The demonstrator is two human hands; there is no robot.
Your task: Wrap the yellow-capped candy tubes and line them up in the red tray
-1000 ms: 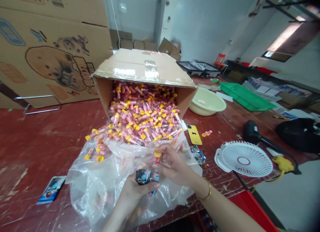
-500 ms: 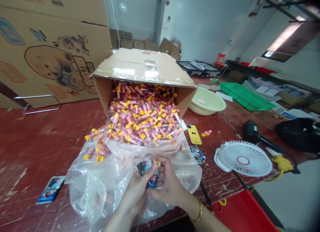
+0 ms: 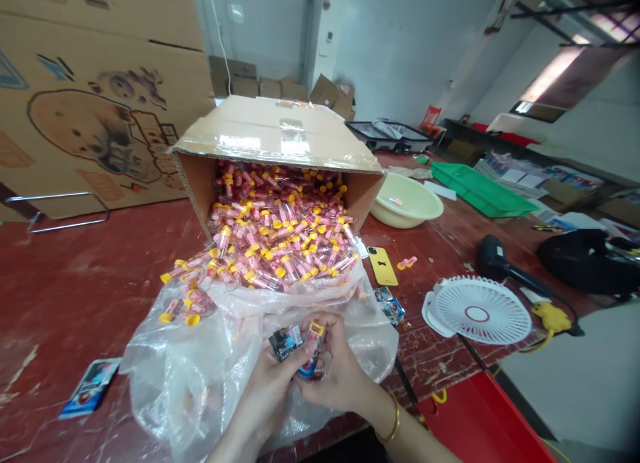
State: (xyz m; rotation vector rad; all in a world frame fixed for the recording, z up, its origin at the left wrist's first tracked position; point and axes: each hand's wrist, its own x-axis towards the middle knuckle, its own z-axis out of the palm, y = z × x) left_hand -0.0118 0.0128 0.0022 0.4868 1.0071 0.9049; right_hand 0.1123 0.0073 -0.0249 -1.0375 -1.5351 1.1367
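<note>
My left hand (image 3: 273,376) is closed around several small printed packets (image 3: 286,342), dark at the top, its thumb reaching across to the right. Against that thumb stands a small yellow-capped tube (image 3: 316,331), upright, with a blue printed wrapping at its lower part. My right hand (image 3: 343,370) curls its fingers round the tube from the other side; how far the tube sits inside the wrapping is hidden. Both hands are above a clear plastic bag (image 3: 175,356) spread from the carton (image 3: 240,130). Many pink tubes with yellow caps (image 3: 280,243) spill from its open side.
A stack of blue packets (image 3: 90,386) lies at the left, and more packets (image 3: 391,306) lie right of the bag. Beyond are a yellow phone (image 3: 383,266), a pale basin (image 3: 407,206), a white fan (image 3: 480,313) and a green tray (image 3: 485,190). A large carton (image 3: 100,116) stands at the left.
The yellow-capped tube now shows more plainly, upright between my hands. The dark packets in my left hand are fanned a little to the left. The view has shifted slightly rightward.
</note>
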